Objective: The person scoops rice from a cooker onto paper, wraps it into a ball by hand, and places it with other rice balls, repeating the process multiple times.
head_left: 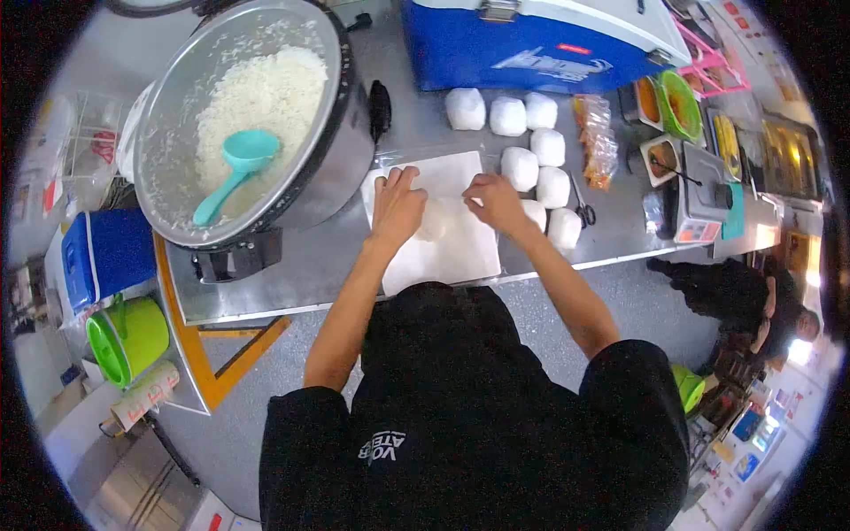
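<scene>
A mound of rice [434, 221] lies on white paper [443, 265] in front of me. My left hand [399, 205] is at the paper's left side, beside the mound, fingers curled; what they hold, if anything, is too small to make out. On the other side, my right hand [496, 203] has its fingertips pinched at the paper's upper right; its hold is also unclear. Several white wrapped bundles [520, 168] stand just right of the paper. Further left, a large pot of white rice [276, 97] holds a turquoise ladle [245, 152].
A blue cooler [549, 49] stands at the back. Scissors [584, 211] and packaged food [597, 142] lie right of the bundles, with food containers [660, 159] beyond. The table's front edge [336, 306] is near my body. Another person [753, 296] is at the far right.
</scene>
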Tool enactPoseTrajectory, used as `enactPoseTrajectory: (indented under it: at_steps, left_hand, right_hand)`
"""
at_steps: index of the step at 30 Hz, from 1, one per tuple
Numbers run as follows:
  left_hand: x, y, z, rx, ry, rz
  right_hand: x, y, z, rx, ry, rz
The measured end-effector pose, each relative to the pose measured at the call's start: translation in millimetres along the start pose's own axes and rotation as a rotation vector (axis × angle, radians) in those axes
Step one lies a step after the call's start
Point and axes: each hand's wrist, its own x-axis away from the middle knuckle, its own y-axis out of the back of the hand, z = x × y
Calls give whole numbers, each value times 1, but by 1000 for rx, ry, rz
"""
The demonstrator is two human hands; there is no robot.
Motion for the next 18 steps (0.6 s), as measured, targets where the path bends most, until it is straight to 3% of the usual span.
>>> enactPoseTrajectory:
  at_steps: [1,4,5,8,11,14,17,18]
  left_hand:
    - [3,-2,-2,-3,-34,55]
    - [25,-12,-12,-37,-57,2]
    - [32,-14,-19,24,-36,2]
    - [49,-33,-26,-59,2,-12]
    - [67,-57,-23,-69,24,-61]
    - [76,-59,-34,-14,66,-84]
    - [81,-45,-47,-90,48,-41]
    - [83,-44,-48,-105,28,-43]
  right_hand:
    - [8,3,6,-24,-55,54]
    - [33,-33,-7,-86,-167,-280]
    - [37,-43,-14,-157,-237,-306]
    - [37,-59,-27,-207,-156,-463]
    - [33,-61,-28,-238,-233,-385]
    - [29,-64,-22,-464,-500,-396]
    - [38,-67,-16,-461,-503,-495]
    - [47,-66,-13,-416,-465,-426]
